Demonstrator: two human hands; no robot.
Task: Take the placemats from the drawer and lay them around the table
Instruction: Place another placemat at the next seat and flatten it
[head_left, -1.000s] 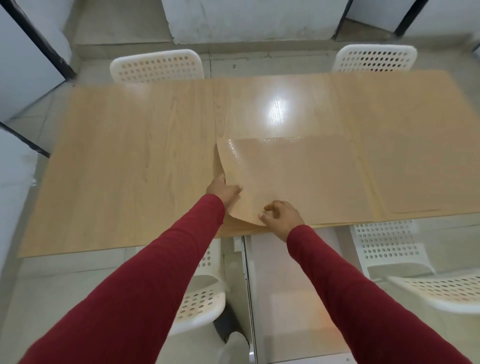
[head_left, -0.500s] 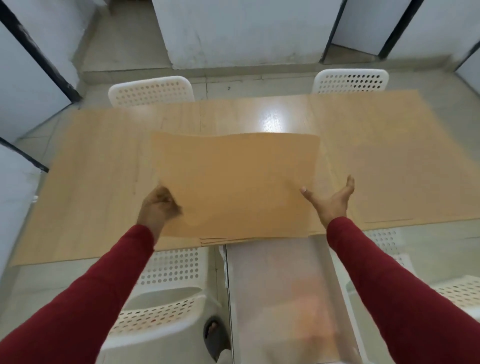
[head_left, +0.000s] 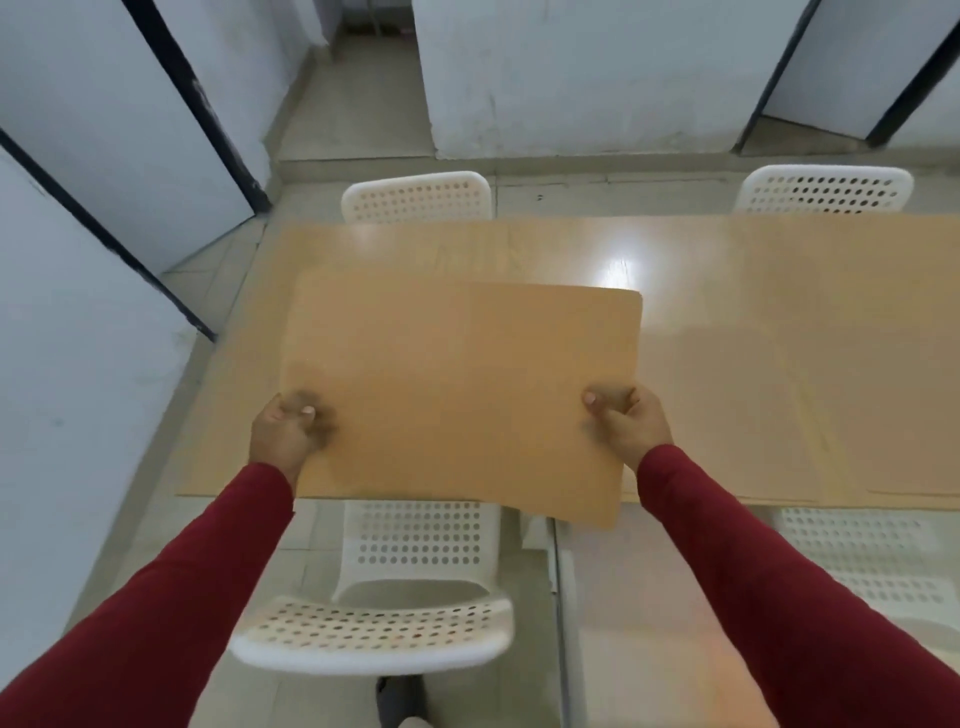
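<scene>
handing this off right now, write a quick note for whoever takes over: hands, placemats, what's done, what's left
Left hand grips the left edge of a placemat; right hand grips its right edge.
The mat is held over the table's left near end, above the near left chair, its near edge past the table's edge; not yet laid.
More mats lie on the table to the right; how many is unclear from the blur.
Done: mats are out and on the table.
Left: set this one down at the near left seat, then place the others round the remaining seats.

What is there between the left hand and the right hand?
The tan placemat spans the gap in the head view: the left hand grips one side edge, the right hand the other.
</scene>
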